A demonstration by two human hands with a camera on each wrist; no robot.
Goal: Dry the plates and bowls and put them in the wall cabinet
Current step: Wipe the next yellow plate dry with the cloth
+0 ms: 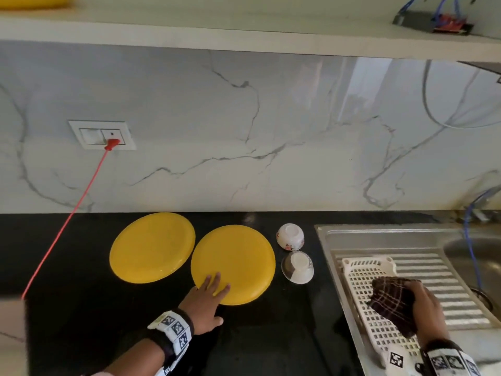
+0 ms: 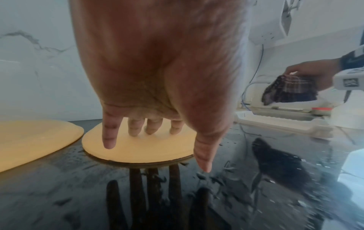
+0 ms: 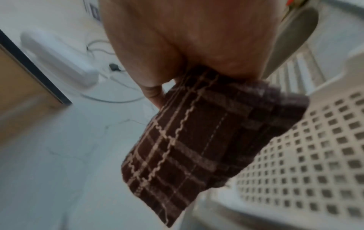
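Observation:
Two yellow plates lie upside down on the black counter: one (image 1: 152,246) at the left, one (image 1: 238,256) (image 2: 141,149) beside it. My left hand (image 1: 208,299) (image 2: 149,140) rests its straight fingers (image 2: 108,135) on the near edge of the right plate, thumb on the counter. Two small white bowls, one (image 1: 290,236) behind the other (image 1: 298,267), stand upside down right of the plates. My right hand (image 1: 423,308) (image 3: 197,54) grips a dark brown checked cloth (image 1: 393,302) (image 3: 197,147) (image 2: 289,90) above the white drying rack (image 1: 379,321) (image 3: 325,155).
The rack lies on the steel sink drainboard (image 1: 444,289), with the basin (image 1: 477,264) at far right. A red cord (image 1: 67,218) runs from a wall socket (image 1: 104,135) across the counter's left. A shelf (image 1: 244,36) spans overhead. The counter (image 2: 78,194) is wet.

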